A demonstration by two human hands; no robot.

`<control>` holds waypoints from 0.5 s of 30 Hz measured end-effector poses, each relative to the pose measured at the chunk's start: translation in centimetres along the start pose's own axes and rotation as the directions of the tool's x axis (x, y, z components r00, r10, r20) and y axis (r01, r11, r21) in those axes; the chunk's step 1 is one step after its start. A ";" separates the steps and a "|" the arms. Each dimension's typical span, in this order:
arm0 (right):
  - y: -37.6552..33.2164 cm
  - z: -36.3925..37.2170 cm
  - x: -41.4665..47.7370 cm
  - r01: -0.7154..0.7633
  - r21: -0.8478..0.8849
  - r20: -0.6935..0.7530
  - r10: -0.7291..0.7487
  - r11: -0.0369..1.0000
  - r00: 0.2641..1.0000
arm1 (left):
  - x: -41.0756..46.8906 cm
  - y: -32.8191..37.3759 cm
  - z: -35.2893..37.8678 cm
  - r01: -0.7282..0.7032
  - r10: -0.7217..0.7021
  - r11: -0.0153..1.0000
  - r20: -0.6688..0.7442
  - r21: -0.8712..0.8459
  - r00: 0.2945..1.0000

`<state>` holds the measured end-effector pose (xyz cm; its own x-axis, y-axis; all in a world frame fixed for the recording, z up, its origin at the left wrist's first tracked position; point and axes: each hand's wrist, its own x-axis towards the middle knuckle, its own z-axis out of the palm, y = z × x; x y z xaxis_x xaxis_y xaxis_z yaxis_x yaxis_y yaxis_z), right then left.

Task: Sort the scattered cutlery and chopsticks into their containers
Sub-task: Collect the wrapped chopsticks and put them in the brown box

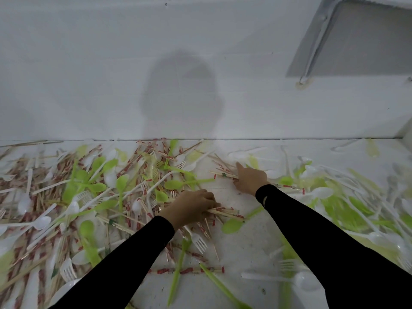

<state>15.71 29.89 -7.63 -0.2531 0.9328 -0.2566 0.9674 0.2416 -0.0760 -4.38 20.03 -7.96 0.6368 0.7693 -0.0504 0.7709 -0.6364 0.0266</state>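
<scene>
Black sleeves (124, 259) reach over the worktop (245, 246). Left hand (191, 206) is clamped on a chopstick bundle (225, 212) lying crosswise; right hand (250, 178), nearer the far edge, presses wrapped chopsticks (223, 175) pointing left.

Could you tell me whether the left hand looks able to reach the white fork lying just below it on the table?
Probably yes. The white fork lies on top, close below the left hand, with nothing over it. That hand already grips chopsticks, so picking it up may be awkward.
</scene>
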 end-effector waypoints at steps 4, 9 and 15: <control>0.1 -0.2 0.3 0.031 -0.048 -0.095 -0.035 0.998 0.995 | -0.6 -0.3 0.4 -0.063 0.064 0.998 -0.068 0.012 0.996; -0.3 -0.5 -0.2 0.061 -0.167 -0.196 -0.094 0.984 0.976 | -0.7 0.0 0.4 -0.052 0.053 0.998 -0.056 0.018 0.997; 0.1 0.0 -0.3 0.086 -0.064 -0.156 -0.095 0.994 0.983 | -0.7 0.4 0.5 -0.097 0.102 0.994 -0.100 0.057 0.990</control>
<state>15.85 29.59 -7.51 -0.3397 0.9358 -0.0944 0.9405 0.3378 -0.0362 -4.51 19.19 -8.36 0.7104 0.7019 0.0522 0.7036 -0.7101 -0.0261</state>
